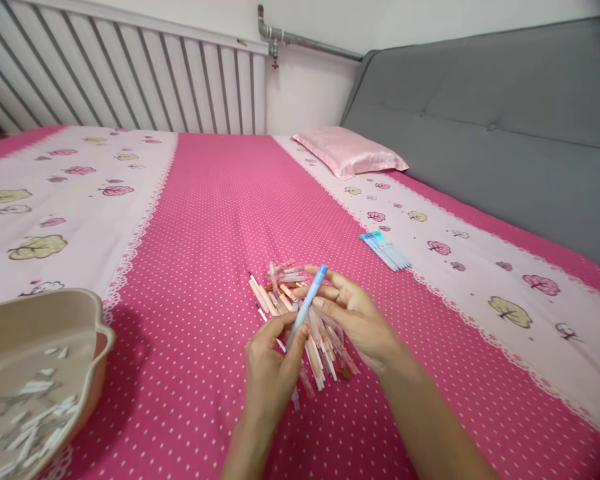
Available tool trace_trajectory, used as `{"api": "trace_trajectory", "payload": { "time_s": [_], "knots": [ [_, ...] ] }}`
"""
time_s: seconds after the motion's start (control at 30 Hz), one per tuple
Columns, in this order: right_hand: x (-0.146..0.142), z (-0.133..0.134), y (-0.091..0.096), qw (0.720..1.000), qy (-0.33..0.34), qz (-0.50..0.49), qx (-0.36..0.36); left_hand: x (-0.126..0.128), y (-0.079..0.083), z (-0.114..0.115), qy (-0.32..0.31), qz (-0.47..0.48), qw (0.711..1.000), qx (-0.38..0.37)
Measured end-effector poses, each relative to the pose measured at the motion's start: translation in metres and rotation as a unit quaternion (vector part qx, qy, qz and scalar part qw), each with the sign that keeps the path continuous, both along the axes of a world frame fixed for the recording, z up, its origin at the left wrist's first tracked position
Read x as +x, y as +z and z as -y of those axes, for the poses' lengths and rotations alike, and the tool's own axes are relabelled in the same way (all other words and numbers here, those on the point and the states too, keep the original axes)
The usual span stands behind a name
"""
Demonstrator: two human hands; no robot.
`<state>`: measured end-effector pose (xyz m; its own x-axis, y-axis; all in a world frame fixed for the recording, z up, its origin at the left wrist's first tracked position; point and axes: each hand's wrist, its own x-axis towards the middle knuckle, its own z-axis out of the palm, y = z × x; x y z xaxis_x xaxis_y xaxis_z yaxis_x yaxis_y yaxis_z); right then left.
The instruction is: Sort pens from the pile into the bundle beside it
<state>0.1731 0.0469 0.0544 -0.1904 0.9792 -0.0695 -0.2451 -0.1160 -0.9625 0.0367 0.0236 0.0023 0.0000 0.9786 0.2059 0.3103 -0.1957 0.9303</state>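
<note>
A light blue pen point(307, 305) with a darker blue end is held slanted over the heap. My left hand point(275, 357) pinches its lower part between thumb and fingers. At the upper part, my right hand point(355, 313) has its thumb and fingers around the barrel, the index finger stretched out past it. Beneath both hands lies a loose heap of pink, peach and white pens point(320, 353), partly hidden by them. To the right, several blue pens point(386, 251) lie side by side in a neat row on the bedspread.
A beige basin point(93, 307) with small white and clear pieces in it stands at the lower left. The bed wears a pink dotted bedspread point(220, 200). Farther back are a pink pillow point(350, 152), a grey headboard point(480, 120), a white radiator point(130, 73) and a pipe point(315, 44).
</note>
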Motion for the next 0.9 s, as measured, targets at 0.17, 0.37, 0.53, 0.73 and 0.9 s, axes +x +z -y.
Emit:
{"api": "trace_trajectory", "payload": {
  "time_s": [0.17, 0.37, 0.53, 0.73, 0.9],
  "knots": [
    [-0.001, -0.001, -0.005, 1.0, -0.014, -0.001, 0.002, 0.0, 0.0, 0.0, -0.001, 0.002, 1.0, -0.001],
    [-0.002, -0.004, -0.009, 0.997, -0.048, 0.056, 0.019, 0.0, -0.002, 0.0, -0.005, 0.002, 1.0, -0.001],
    [-0.003, -0.006, -0.016, 0.991, -0.069, 0.097, 0.063, 0.0, -0.002, 0.0, -0.003, 0.002, 1.0, 0.002],
    [-0.003, -0.004, -0.012, 0.996, -0.044, 0.073, 0.041, 0.0, -0.001, 0.0, -0.004, 0.006, 1.0, 0.006],
    [0.002, -0.001, -0.004, 0.999, 0.015, -0.01, 0.028, 0.0, 0.0, 0.0, -0.004, 0.008, 1.0, 0.003]
  ]
}}
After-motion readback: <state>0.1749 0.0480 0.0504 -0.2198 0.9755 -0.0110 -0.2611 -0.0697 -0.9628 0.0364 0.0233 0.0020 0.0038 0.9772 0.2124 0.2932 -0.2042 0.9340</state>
